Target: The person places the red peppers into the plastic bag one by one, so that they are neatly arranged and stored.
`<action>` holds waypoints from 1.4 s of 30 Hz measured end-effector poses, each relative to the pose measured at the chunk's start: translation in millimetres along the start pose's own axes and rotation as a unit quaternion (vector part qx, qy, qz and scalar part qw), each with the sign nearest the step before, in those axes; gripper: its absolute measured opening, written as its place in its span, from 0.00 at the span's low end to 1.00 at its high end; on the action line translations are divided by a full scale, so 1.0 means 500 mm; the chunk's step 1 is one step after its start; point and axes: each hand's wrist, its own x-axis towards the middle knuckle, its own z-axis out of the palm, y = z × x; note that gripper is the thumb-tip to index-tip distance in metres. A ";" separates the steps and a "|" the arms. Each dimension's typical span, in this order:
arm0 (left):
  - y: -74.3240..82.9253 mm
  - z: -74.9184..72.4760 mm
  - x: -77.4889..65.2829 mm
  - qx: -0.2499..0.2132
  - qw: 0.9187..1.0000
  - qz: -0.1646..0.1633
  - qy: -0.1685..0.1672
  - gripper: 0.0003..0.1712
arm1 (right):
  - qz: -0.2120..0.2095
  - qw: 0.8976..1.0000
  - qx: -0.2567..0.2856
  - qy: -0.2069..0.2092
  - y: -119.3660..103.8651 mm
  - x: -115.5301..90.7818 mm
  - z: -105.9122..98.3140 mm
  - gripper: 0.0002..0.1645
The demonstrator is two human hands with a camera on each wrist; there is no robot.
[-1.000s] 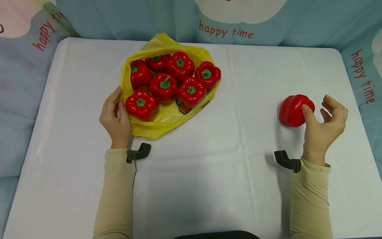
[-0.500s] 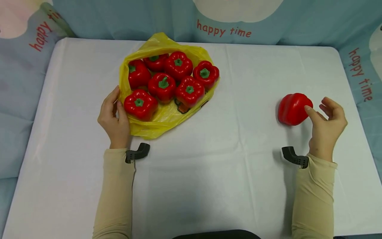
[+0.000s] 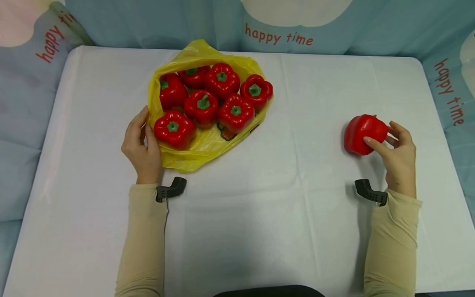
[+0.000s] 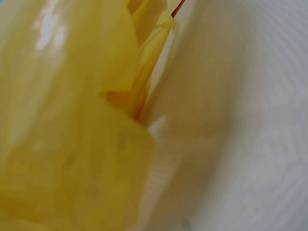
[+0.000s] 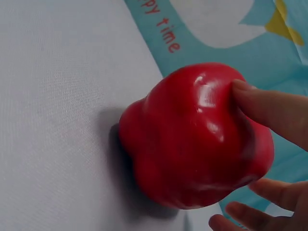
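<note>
A yellow plastic bag [image 3: 200,154] lies with its mouth spread, several red bell peppers [image 3: 202,108] inside, their green stems mostly facing up. My left hand [image 3: 142,148] holds the bag's left edge, thumb against the near side and fingers partly behind the plastic. Only the crinkled yellow bag [image 4: 72,144] and white cloth fill the left wrist view; the hand is out of it. At the right, a single bell pepper [image 3: 365,135] lies tipped on its side. My right hand [image 3: 398,159] grips it from the right, thumb on top and fingertips at its far underside in the right wrist view.
A white cloth [image 3: 259,214] covers the table beneath everything. Blue printed curtains [image 3: 208,24] hang along its back and sides. Black wrist mounts [image 3: 172,189] stick out from both sleeves. A dark rounded object [image 3: 269,291] shows at the bottom edge.
My right hand drew back slightly, then came in left around the lone pepper, thumb now further over it. The pepper has turned a little, its stem tip now showing. My left hand stays put.
</note>
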 end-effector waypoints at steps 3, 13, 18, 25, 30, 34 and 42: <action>0.000 0.000 0.000 -0.003 1.000 0.000 0.001 0.15 | -0.013 0.999 -0.027 -0.033 0.003 0.003 -0.001 0.48; -0.002 0.000 0.000 -0.001 1.000 0.001 0.000 0.16 | -0.074 0.992 0.060 -0.078 0.019 0.002 0.007 0.36; -0.002 -0.001 -0.001 -0.001 1.000 0.000 -0.002 0.16 | -0.113 0.988 0.081 -0.061 0.025 -0.007 0.018 0.41; 0.000 -0.001 -0.001 0.003 1.000 0.000 -0.003 0.16 | -0.142 0.985 0.092 -0.031 0.028 -0.021 0.044 0.49; 0.001 -0.004 0.000 0.003 1.000 -0.001 -0.001 0.16 | -0.150 0.986 0.057 -0.049 0.029 -0.030 0.052 0.49; 0.002 -0.007 0.000 0.002 1.000 -0.002 0.004 0.15 | -0.167 0.983 0.040 -0.066 0.030 -0.042 0.052 0.47; 0.005 0.001 0.003 -0.005 1.000 -0.004 0.002 0.15 | -0.168 0.982 0.034 -0.083 0.028 -0.068 0.048 0.47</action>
